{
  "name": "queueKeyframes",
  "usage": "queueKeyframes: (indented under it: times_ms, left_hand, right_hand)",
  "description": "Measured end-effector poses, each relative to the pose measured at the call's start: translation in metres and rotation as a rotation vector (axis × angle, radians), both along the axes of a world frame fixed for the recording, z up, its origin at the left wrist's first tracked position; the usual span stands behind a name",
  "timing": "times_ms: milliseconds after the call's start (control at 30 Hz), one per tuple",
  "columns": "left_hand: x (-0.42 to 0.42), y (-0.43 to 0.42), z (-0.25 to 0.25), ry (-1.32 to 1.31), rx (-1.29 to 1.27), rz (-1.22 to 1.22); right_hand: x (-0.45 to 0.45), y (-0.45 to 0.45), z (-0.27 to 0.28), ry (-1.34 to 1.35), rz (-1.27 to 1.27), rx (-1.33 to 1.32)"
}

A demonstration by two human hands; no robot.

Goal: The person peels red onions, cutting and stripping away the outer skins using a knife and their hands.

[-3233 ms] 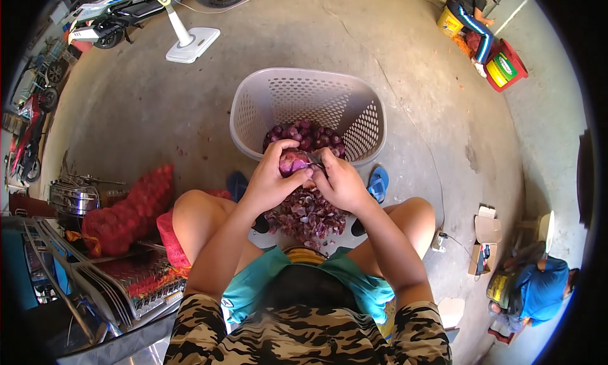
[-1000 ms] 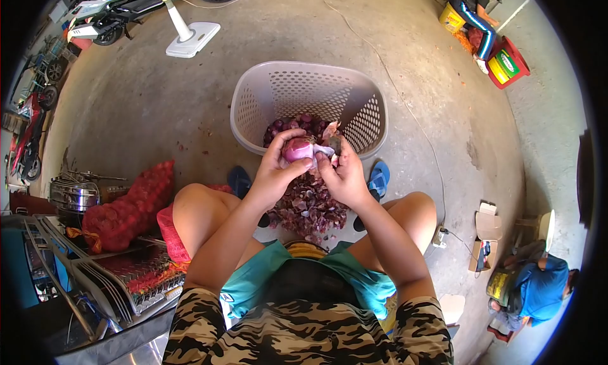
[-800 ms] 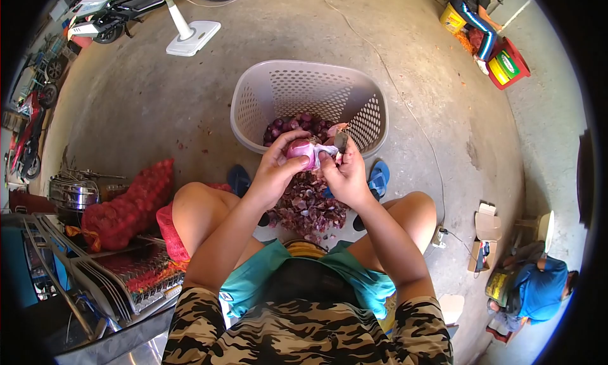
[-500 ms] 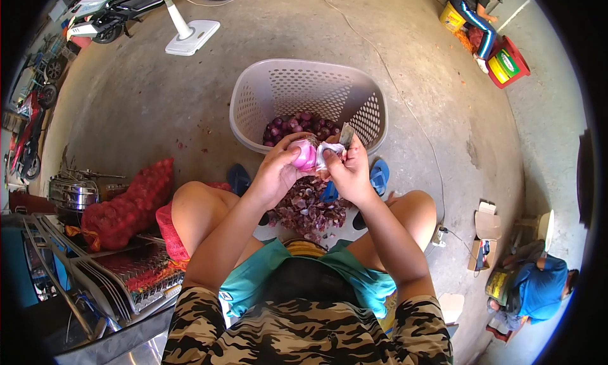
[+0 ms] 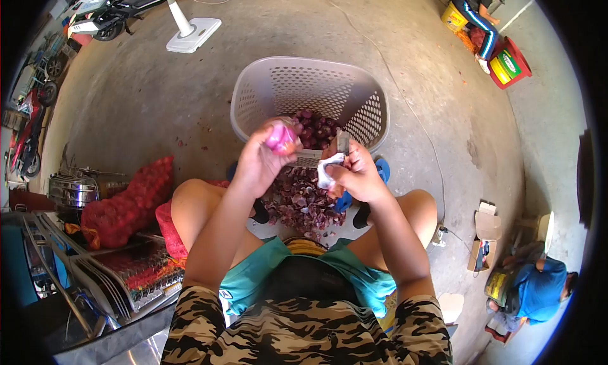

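A bright pink-purple onion [image 5: 283, 139] is gripped in my left hand [image 5: 258, 165], over the near left rim of the basket. My right hand [image 5: 362, 176] holds a knife [image 5: 342, 142], its short blade pointing up, and a piece of pale onion skin [image 5: 327, 170] is pinched under the thumb. The two hands are apart. Beyond them stands a grey perforated basket [image 5: 253, 80] with several purple onions [image 5: 316, 129] in it. Below my hands, a heap of onion peels [image 5: 304, 203] lies on the floor between my feet.
Red mesh sacks of onions [image 5: 130, 203] lie at my left, near a metal rack [image 5: 114, 270]. One person [image 5: 475, 17] sits at the far right beside a red bucket [image 5: 508, 64]; another person [image 5: 538, 289] sits lower right. An open cardboard box [image 5: 486, 235] stands nearby.
My left hand has moved left and up with the onion, away from my right hand. My right hand has shifted slightly right and down, keeping the knife and the skin.
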State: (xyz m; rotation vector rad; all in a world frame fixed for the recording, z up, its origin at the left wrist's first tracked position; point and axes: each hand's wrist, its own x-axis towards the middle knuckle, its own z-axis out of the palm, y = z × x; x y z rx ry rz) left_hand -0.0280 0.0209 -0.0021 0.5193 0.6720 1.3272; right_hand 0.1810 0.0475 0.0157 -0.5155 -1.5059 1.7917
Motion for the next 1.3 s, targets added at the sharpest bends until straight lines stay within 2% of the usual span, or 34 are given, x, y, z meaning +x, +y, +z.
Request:
queueKeyframes:
  times_ms: [100, 133, 267, 367, 467, 600, 767, 900, 1167, 1300]
  left_hand:
    - [-0.008, 0.003, 0.004, 0.046, 0.020, 0.144]
    - [-0.008, 0.002, 0.004, 0.045, 0.023, 0.139]
    - [-0.001, -0.001, 0.007, 0.105, 0.020, 0.118]
    - [0.003, -0.003, 0.007, 0.157, 0.011, 0.131]
    - [0.003, -0.003, 0.006, 0.213, 0.003, 0.146]
    - [-0.002, -0.001, -0.003, 0.209, -0.065, 0.140]
    - [-0.002, -0.002, -0.001, 0.258, -0.016, 0.014]
    - [0.008, -0.007, 0.006, 0.329, -0.031, -0.035]
    - [0.013, -0.008, 0.003, 0.330, -0.026, -0.106]
    - [0.011, -0.008, 0.002, 0.305, -0.066, -0.143]
  right_hand:
    - [-0.002, 0.004, 0.002, -0.346, -0.051, 0.416]
    - [-0.003, 0.004, 0.004, -0.421, 0.022, 0.246]
    - [-0.004, 0.010, -0.014, -0.712, 0.004, 0.647]
    - [0.001, 0.010, -0.021, -0.773, 0.038, 0.802]
    - [0.001, 0.006, -0.016, -0.863, 0.067, 0.723]
    - [-0.004, 0.006, -0.012, -0.724, -0.029, 0.712]
    - [-0.007, 0.009, -0.005, -0.629, -0.185, 0.676]
    - [-0.006, 0.010, -0.005, -0.653, -0.185, 0.776]
    - [-0.013, 0.008, -0.008, -0.728, -0.105, 0.905]
    - [-0.017, 0.006, -0.010, -0.757, -0.151, 0.950]
